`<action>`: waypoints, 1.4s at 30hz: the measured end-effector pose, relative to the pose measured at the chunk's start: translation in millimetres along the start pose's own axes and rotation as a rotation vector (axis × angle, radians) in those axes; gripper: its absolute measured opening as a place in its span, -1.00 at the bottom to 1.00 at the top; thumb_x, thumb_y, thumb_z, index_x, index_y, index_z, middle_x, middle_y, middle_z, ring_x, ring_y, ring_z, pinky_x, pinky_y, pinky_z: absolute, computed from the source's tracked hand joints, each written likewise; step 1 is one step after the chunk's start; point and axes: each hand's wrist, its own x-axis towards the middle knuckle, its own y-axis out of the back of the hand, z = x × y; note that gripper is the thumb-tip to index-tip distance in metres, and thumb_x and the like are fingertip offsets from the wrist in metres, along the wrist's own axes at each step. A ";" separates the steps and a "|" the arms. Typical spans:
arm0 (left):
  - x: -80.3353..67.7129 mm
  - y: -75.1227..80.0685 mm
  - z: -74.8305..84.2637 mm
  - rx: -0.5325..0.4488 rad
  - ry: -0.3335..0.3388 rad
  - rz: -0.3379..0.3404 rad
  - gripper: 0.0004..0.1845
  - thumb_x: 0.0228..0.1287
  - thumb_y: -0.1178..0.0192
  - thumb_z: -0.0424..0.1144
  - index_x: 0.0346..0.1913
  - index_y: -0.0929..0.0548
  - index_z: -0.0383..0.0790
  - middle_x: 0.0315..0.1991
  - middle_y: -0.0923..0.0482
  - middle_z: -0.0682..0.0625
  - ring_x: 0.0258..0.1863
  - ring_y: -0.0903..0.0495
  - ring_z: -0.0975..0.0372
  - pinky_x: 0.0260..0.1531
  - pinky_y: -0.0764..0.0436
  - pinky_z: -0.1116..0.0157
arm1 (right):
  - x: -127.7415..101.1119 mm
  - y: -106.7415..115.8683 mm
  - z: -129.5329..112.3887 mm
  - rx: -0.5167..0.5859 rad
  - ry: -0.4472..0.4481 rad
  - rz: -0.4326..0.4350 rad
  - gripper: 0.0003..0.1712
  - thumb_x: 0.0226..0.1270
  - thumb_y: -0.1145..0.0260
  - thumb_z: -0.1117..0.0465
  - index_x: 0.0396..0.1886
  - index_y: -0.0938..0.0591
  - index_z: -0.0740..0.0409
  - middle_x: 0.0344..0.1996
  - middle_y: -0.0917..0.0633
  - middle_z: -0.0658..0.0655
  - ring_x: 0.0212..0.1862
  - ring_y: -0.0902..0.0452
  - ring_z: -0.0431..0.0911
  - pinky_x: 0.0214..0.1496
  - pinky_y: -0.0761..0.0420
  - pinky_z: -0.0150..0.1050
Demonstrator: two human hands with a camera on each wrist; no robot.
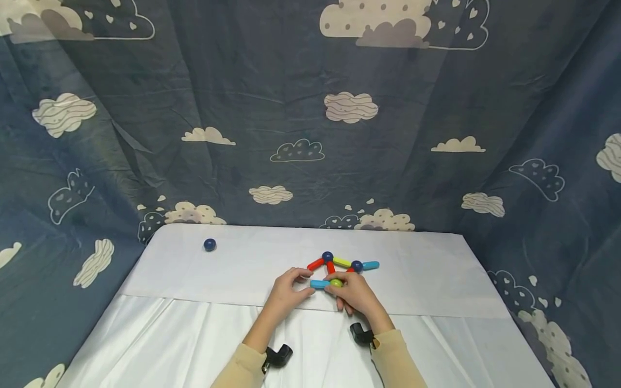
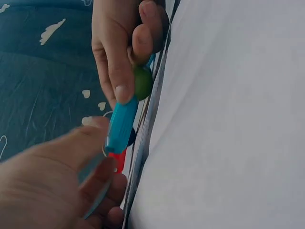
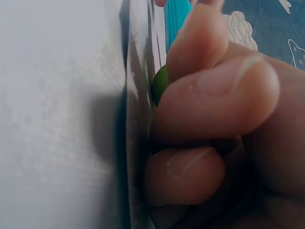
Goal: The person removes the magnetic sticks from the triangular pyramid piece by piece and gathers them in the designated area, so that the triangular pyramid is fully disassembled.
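Note:
My right hand point(image 1: 358, 293) pinches a light-blue toy building stick point(image 1: 318, 284) where it meets a lime-green ball point(image 1: 336, 282). In the left wrist view the right thumb lies across that end of the stick point(image 2: 122, 125). My left hand point(image 1: 285, 292) is at the stick's other end, its thumb and fingers parted around it. Just beyond the hands lies a joined frame: a navy ball point(image 1: 327, 256) with two red sticks point(image 1: 315, 264), and a yellow-green stick point(image 1: 342, 262) leading to a second navy ball point(image 1: 357, 266). The right fingers partly hide the ball point(image 3: 160, 86) in the right wrist view.
A loose navy ball point(image 1: 209, 244) lies at the back left of the white table point(image 1: 252, 253). Another light-blue stick point(image 1: 371, 265) points right from the frame. A dark cloud-print curtain point(image 1: 301, 118) stands behind the table and at both sides.

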 end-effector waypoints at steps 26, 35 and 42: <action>-2.3 1.3 -0.9 0.083 0.039 -0.057 -0.83 0.31 -0.49 -0.22 -0.07 -0.82 -0.10 -0.20 -0.73 0.01 -0.22 -0.56 0.32 -0.13 -0.56 0.34 | -1.9 7.3 1.2 0.015 0.049 -0.069 -0.64 0.50 -0.40 0.16 0.24 -0.67 -0.05 -0.68 -0.58 -0.01 -0.73 -0.40 -0.16 -0.59 -0.40 -0.36; -0.6 3.7 0.3 0.004 0.072 -0.058 -0.84 0.32 -0.48 -0.19 -0.07 -0.84 -0.05 -0.24 -0.71 0.06 -0.24 -0.55 0.29 -0.16 -0.55 0.35 | -1.1 8.8 3.5 0.025 0.055 -0.063 -0.65 0.51 -0.37 0.19 0.23 -0.66 -0.02 -0.68 -0.58 0.00 -0.75 -0.37 -0.16 -0.62 -0.39 -0.37; 3.0 16.7 -0.3 -0.124 0.150 0.021 -0.81 0.34 -0.47 -0.19 -0.01 -0.83 -0.04 -0.26 -0.70 0.06 -0.26 -0.54 0.27 -0.24 -0.55 0.43 | -0.7 7.0 4.6 0.022 0.046 -0.063 -0.65 0.50 -0.40 0.13 0.23 -0.66 -0.07 -0.68 -0.59 -0.01 -0.75 -0.40 -0.15 -0.63 -0.42 -0.38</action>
